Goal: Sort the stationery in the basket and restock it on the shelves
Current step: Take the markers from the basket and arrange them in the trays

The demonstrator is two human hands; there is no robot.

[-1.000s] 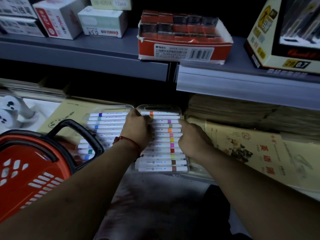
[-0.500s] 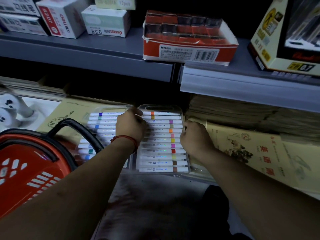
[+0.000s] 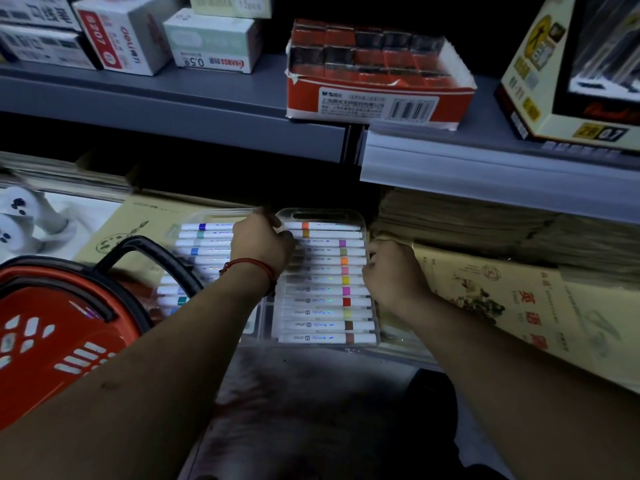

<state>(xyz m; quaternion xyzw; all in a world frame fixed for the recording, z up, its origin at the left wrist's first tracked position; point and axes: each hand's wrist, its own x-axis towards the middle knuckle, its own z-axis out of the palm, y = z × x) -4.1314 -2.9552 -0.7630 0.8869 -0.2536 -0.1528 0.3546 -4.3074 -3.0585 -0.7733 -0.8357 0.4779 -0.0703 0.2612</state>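
Two clear plastic cases of white markers lie side by side on the lower shelf. My left hand [image 3: 261,245] grips the left edge of the right marker case [image 3: 327,289], fingers curled over the seam between the two cases. On that case's right edge my right hand [image 3: 393,271] holds with curled fingers. The left marker case [image 3: 201,251] is partly hidden by my left forearm and the basket handle. The red basket [image 3: 52,341] with a black handle sits at the lower left.
Paper pads [image 3: 502,299] lie right of the cases, a kraft pad [image 3: 138,220] under the left one. The upper grey shelf [image 3: 207,109] carries white boxes, a red carton of stamp pads [image 3: 377,71] and a pen display box [image 3: 571,64]. Dim floor lies below.
The view has shifted slightly; my left hand slid a little up along the right case's left edge. My right hand stays at its right edge. The cases have barely moved.
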